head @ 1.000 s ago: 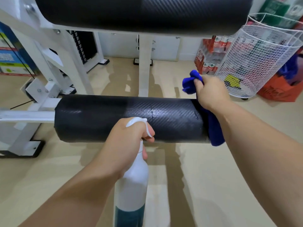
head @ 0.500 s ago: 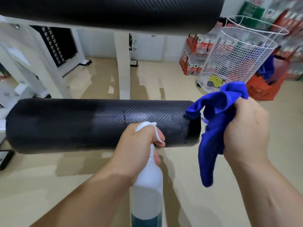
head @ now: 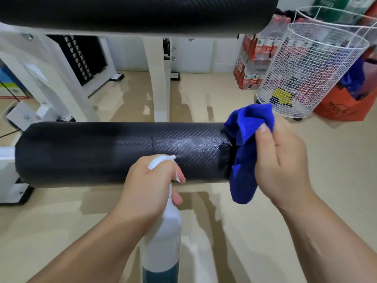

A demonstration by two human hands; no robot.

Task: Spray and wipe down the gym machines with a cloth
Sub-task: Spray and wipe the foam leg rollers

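Since the frame half a second back, the blue cloth [head: 244, 160] has been brought in against the free right-hand end of the lower roller pad [head: 102, 154], where it was earlier held just clear. It is bunched and gripped in the right hand [head: 283, 160], with the thumb pressed on its upper fold and a loose tail left hanging below the pad. The end face is hidden by the fabric, so contact there is likely but cannot be confirmed. A wet sheen is seen on the pad near that end, which would explain why the cloth is applied there.

The pad's long axis is laid level across the view, left to right, and it is fixed to the white frame [head: 8, 160] at its left.

The spray bottle [head: 163, 242] is clasped round its neck by the left hand [head: 149, 188], kept upright with the nozzle aimed away at the pad, presumably ready for another squirt.

A second pad [head: 132, 13] is mounted above, and a wire basket [head: 310, 68] is stood on the floor beyond.
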